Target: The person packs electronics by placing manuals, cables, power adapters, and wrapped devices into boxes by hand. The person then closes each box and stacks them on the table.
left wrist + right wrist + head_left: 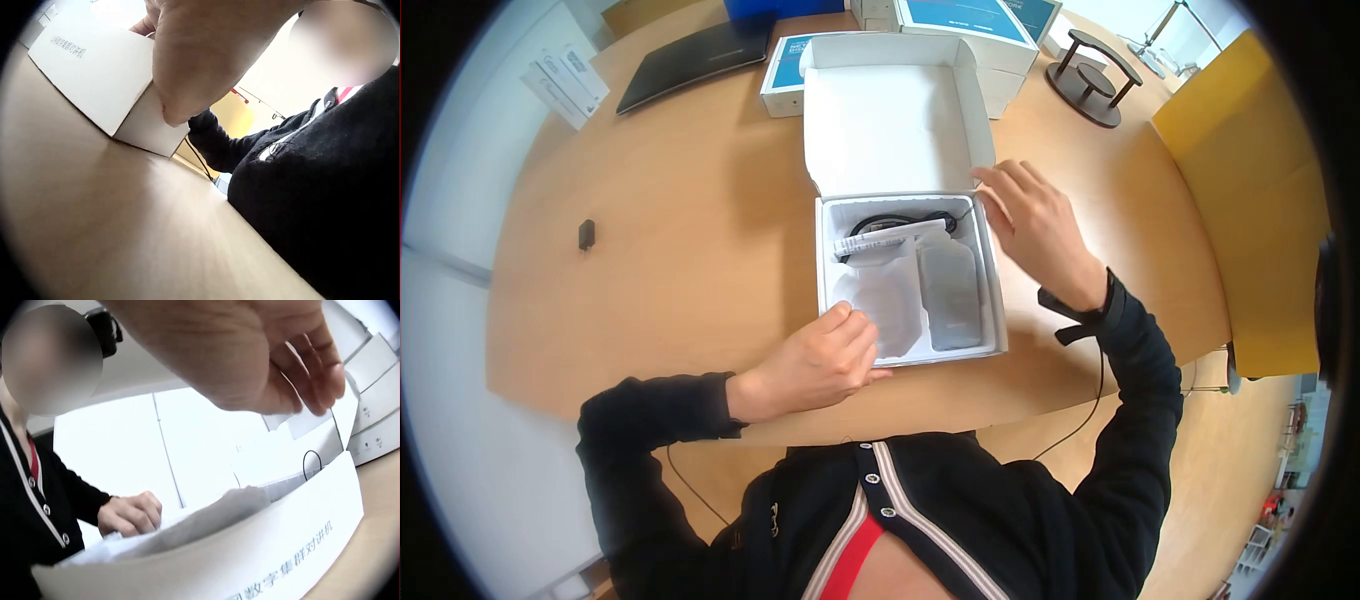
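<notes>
An open white cardboard box (pixel 1012 352) with a moulded white tray (pixel 828 290) lies in front of me, its lid (pixel 890 130) standing up at the back. My left hand (pixel 825 355) grips the front left corner, fingers curled over the rim and thumb along the front wall. Beside the lid's right hinge corner, my right hand (pixel 1035 220) is raised with loosely bent fingers, fingertips right at the lid's side flap. Inside the tray are a black coiled cable (pixel 880 222), a white folded paper (pixel 890 238) across it, and a grey device (pixel 950 295) in a frosted sleeve at the right.
Blue-and-white boxes (pixel 970 20) are stacked behind the lid. A black laptop (pixel 700 65) stands back left, a small black adapter (pixel 587 235) further left. At the back right is a dark round stand (pixel 1090 85); a yellow panel (pixel 1250 200) borders the table's right side.
</notes>
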The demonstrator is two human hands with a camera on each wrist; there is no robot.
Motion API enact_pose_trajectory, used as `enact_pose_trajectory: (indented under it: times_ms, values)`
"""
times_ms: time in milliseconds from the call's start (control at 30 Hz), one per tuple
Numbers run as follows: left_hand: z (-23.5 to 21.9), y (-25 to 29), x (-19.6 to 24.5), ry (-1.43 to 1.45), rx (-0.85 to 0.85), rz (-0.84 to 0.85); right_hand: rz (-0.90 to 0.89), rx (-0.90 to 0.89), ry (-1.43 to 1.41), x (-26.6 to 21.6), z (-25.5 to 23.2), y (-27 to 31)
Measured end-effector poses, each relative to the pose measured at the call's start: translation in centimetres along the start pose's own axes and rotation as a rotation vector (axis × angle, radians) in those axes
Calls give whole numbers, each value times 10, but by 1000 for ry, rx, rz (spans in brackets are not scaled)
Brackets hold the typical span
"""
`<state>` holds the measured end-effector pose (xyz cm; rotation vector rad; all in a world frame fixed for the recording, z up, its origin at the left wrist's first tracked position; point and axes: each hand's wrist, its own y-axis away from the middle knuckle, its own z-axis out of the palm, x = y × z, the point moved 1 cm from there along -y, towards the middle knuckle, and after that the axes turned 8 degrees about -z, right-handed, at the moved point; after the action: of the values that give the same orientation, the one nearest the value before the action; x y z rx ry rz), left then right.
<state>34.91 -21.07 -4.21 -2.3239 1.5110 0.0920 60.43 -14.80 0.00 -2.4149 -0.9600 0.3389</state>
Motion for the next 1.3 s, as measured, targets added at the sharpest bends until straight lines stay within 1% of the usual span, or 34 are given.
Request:
enact_pose_trajectory:
  times_ms: [33,67,133,167,267,300,333,367,400,467,500,567,600,633,667,700,767,800,867,900,967,1000,1033,1100,1133,1167,1200,1267,1300]
  values:
    - [3,-12,-6,25,-16,-1,35,-25,-41,23,-1,-2]
    - [2,-13,-6,26,-12,-1,34,-26,-38,28,-2,-1]
    - [-1,-15,-8,62,-8,-50,-115,-187,-70,34,3,-1]
    - [-1,-14,-9,61,-3,-53,-120,-188,-66,34,6,1]
    - [-5,-14,-11,130,33,-98,-229,-196,65,29,12,5]
    - [-6,-15,-14,201,36,-148,-230,-199,64,29,13,5]
    - [-6,-16,-18,273,39,-196,-267,-206,95,29,14,4]
    - [-6,-18,-22,275,38,-196,-303,-212,126,28,15,3]
    - [-7,-23,-28,296,35,-228,-300,-213,124,28,14,2]
    - [-2,-33,-43,319,34,-257,-329,-357,137,27,16,-2]
    - [1,-41,-49,370,27,-235,-328,-358,135,27,18,-3]
    - [13,-55,-60,425,25,-214,-329,-517,106,25,29,-5]
    - [21,-61,-63,459,-45,-200,-333,-521,108,20,30,-8]
    - [26,-68,-66,493,-116,-184,-360,-566,150,15,31,-12]
    - [30,-74,-67,555,-236,-194,-385,-611,193,13,29,-14]
    - [29,-77,-66,557,-232,-192,-384,-615,197,13,25,-16]
    - [27,-80,-63,477,-300,-226,-359,-800,60,13,18,-21]
    - [28,-78,-63,479,-299,-227,-361,-802,60,15,15,-20]
    - [31,-71,-65,517,-271,-271,-337,-705,-132,20,9,-16]
    - [32,-69,-65,517,-270,-274,-340,-706,-131,19,9,-16]
    - [33,-65,-63,486,-259,-276,-43,-549,-307,16,7,-14]
    - [32,-63,-62,488,-258,-278,-80,-514,-300,16,6,-11]
    - [31,-61,-60,451,-233,-291,-82,-515,-301,15,4,-11]
    - [29,-59,-59,413,-210,-304,-196,-385,-215,11,-2,-14]
    - [29,-58,-58,373,-162,-296,-196,-384,-216,13,1,-11]
    - [29,-57,-57,334,-113,-288,-235,-453,-122,15,8,-5]
    - [30,-57,-57,334,-116,-288,-274,-521,-28,17,12,-2]
    - [30,-55,-59,321,-63,-283,-257,-530,-37,14,13,-3]
    - [29,-54,-60,319,-62,-285,-241,-542,-44,14,13,-4]
